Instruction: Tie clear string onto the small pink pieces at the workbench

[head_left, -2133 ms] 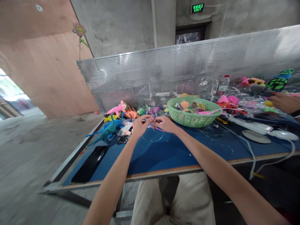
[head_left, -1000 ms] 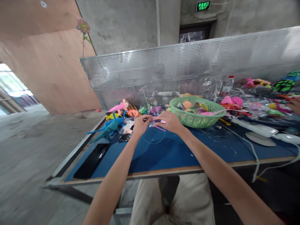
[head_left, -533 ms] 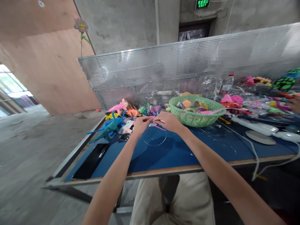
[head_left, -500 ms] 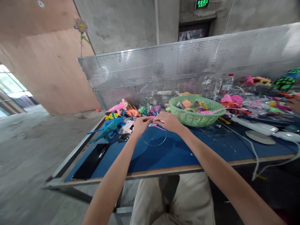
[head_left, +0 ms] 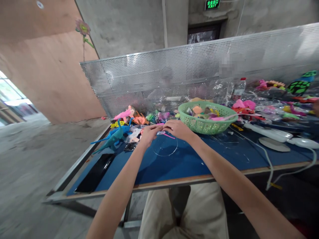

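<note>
My left hand (head_left: pixel 151 133) and my right hand (head_left: pixel 178 128) meet over the blue tabletop, fingers pinched close together. Between the fingertips is a small pink piece, mostly hidden, with a thin pink strip (head_left: pixel 169 136) sticking out below my right hand. A clear thin thread (head_left: pixel 165 155) hangs in a loop under both hands. Just behind my right hand stands a green plastic basket (head_left: pixel 206 126) holding colourful soft pieces. To the left of my left hand lie a clear bag with pale pieces (head_left: pixel 135 134) and a teal long-necked dinosaur toy (head_left: pixel 113 139).
A black phone (head_left: pixel 94 173) lies at the table's left end. Pink and orange toys (head_left: pixel 126 114) are heaped at the back. To the right are a white corded tool (head_left: pixel 269 132), an oval grey piece (head_left: pixel 274 144), and a bottle (head_left: pixel 239 89). A perforated metal screen (head_left: pixel 149 76) borders the back.
My fingers have shifted slightly at the pink piece, and more of the pink strip shows below them. The whole view has moved a little.
</note>
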Motion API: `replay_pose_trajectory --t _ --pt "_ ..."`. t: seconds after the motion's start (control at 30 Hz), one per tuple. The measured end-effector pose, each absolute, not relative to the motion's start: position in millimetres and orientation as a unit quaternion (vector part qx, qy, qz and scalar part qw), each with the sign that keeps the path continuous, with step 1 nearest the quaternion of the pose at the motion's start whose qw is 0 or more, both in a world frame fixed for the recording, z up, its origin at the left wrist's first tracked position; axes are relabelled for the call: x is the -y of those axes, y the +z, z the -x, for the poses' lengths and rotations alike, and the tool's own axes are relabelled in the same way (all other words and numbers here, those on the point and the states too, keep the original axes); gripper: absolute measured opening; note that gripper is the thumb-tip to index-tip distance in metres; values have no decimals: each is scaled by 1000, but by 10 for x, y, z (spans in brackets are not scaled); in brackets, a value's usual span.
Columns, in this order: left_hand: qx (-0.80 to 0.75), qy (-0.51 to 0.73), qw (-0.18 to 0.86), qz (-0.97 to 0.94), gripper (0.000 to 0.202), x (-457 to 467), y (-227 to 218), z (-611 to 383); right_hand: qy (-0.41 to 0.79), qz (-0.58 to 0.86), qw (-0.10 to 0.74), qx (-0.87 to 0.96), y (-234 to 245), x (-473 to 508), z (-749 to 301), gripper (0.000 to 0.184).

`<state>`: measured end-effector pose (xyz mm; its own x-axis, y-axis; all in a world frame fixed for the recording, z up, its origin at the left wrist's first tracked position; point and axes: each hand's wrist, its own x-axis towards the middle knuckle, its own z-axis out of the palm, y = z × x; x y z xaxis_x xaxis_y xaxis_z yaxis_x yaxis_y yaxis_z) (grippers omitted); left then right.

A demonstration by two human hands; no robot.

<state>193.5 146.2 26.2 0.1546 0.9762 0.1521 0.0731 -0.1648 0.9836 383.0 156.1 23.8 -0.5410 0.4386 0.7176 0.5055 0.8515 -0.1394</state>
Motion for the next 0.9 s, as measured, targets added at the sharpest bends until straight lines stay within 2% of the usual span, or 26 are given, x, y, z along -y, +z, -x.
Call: replay_pose_trajectory --t 0.23,0.43,0.9 --pt "-447 466 446 -620 48 -1486 227 -1901 1 304 420 855 185 -1569 -3788 21" --pt "-429 449 342 -705 41 -1479 243 -1881 88 328 440 831 206 -1589 -3795 19" --pt "-435 490 258 -710 29 -1501 212 -1904 108 329 420 839 202 -1628 -3836 17"
